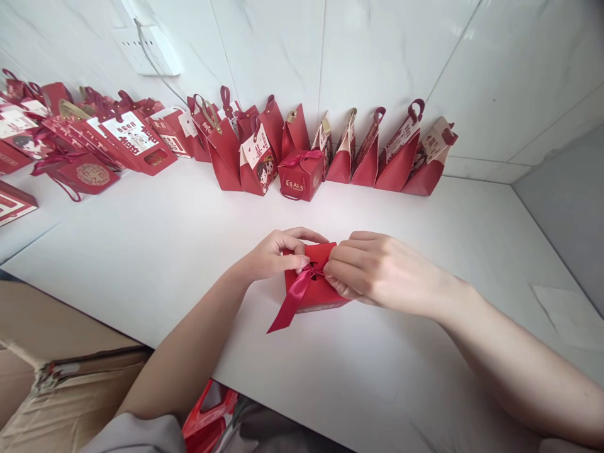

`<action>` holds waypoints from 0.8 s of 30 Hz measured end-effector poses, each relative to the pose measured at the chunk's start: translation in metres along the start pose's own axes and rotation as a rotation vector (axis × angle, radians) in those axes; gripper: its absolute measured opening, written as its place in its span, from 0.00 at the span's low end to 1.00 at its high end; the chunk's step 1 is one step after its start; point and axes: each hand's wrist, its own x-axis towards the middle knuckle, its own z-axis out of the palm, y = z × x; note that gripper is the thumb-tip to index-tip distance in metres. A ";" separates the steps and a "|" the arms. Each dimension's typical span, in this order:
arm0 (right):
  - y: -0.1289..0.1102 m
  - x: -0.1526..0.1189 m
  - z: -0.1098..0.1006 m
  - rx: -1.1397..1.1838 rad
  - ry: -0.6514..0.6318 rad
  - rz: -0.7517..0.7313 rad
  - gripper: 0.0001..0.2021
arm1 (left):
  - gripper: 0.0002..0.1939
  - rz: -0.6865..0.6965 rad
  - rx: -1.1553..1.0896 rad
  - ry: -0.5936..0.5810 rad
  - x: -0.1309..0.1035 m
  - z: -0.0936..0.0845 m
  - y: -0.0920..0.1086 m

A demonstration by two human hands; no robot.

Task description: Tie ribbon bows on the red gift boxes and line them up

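A small red gift box (325,292) sits on the white table right in front of me. Across its top runs a dark pink satin ribbon (293,299), gathered at the middle, with one loose tail hanging over the near left side. My left hand (283,251) pinches the ribbon near the knot between thumb and finger, another finger reaching along the box's far edge. On the box's right side, my right hand (372,267) has its fingers closed on the ribbon close to the knot. Its fingertips, and the ribbon inside them, are mostly hidden.
A row of red gift boxes (340,157) stands along the marble-look wall. One finished with a pink bow (302,173) is in front. More boxes (136,138) crowd the left. A cardboard carton (70,377) is below the table's left edge, beside a red plastic bag (207,415).
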 end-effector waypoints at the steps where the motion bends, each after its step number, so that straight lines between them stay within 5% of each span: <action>1: 0.002 -0.002 -0.002 0.053 -0.031 0.024 0.14 | 0.12 -0.008 0.000 -0.001 0.000 0.000 0.001; 6: 0.011 -0.013 -0.021 0.371 -0.270 0.171 0.07 | 0.15 -0.061 -0.014 -0.048 -0.002 -0.004 0.006; 9: 0.014 -0.018 -0.030 0.458 -0.297 0.282 0.05 | 0.17 -0.064 -0.041 -0.063 -0.003 -0.005 0.008; 13: 0.019 -0.018 -0.027 0.487 -0.301 0.499 0.10 | 0.15 -0.038 0.014 -0.095 -0.004 -0.004 0.009; 17: 0.028 -0.020 -0.017 0.697 -0.471 0.658 0.13 | 0.15 -0.050 0.065 -0.136 -0.004 -0.005 0.012; 21: 0.037 -0.019 -0.006 0.982 -0.683 0.673 0.14 | 0.15 -0.049 0.082 -0.133 -0.004 -0.007 0.014; 24: 0.041 -0.017 0.002 1.124 -0.653 0.617 0.15 | 0.16 -0.045 0.083 -0.127 -0.005 -0.007 0.014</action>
